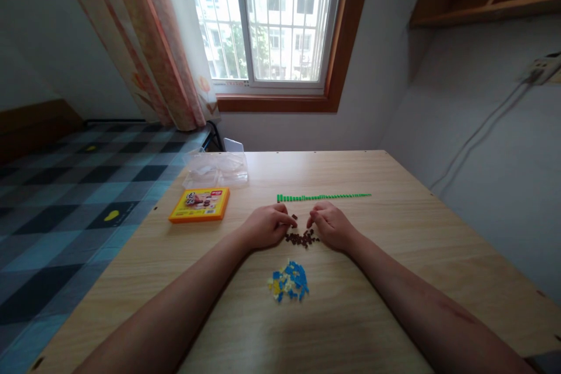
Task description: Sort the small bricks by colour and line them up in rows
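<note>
My left hand [268,226] rests on the table with its fingers bent inward, and a small brown toy brick [294,217] shows at its fingertips. Opposite it, my right hand [332,225] is closed, thumb and index finger together; whatever is between them is too small to make out. A heap of brown bricks [300,239] lies between and just below both hands. Closer to me is a mixed pile of blue and yellow bricks [290,281]. Beyond my hands, green bricks [324,197] form a long row, the larger ones at the left end.
An orange-yellow box [199,205] with a printed picture lies on the left of the wooden table [394,269]. Behind it stands a clear plastic tray [215,169]. A checked bed [79,204] adjoins the table's left edge; a wall is on the right.
</note>
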